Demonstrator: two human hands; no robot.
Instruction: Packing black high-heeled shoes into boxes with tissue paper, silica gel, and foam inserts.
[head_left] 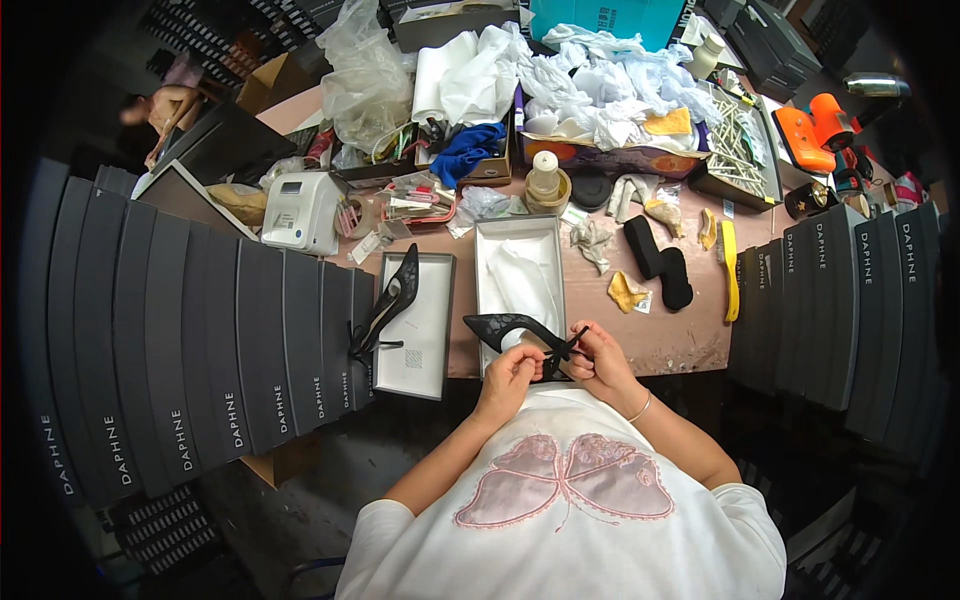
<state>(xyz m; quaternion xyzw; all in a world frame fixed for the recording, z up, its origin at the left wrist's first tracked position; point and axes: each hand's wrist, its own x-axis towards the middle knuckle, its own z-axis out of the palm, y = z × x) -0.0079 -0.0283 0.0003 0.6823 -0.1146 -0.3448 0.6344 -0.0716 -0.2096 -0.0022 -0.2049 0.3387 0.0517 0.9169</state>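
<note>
A black pointed high-heeled shoe (492,324) with a lacy upper lies sideways in front of me, over the near end of an open grey shoebox (480,260). My left hand (512,374) is closed in a pinch at the shoe's black bow (561,349). Closed on the bow's other side, my right hand (602,364) grips it between thumb and fingers. White tissue paper (522,275) lies inside the box. To the left, the matching black high-heeled shoe (395,296) rests across a grey box lid (425,350), toe pointing away.
Stacks of dark shoeboxes (205,340) (815,310) flank me on both sides. At the back stand a white label printer (303,212), a bottle (545,178) and a box heaped with white paper (610,95). A yellow brush (729,270) and black pads (660,262) lie at right.
</note>
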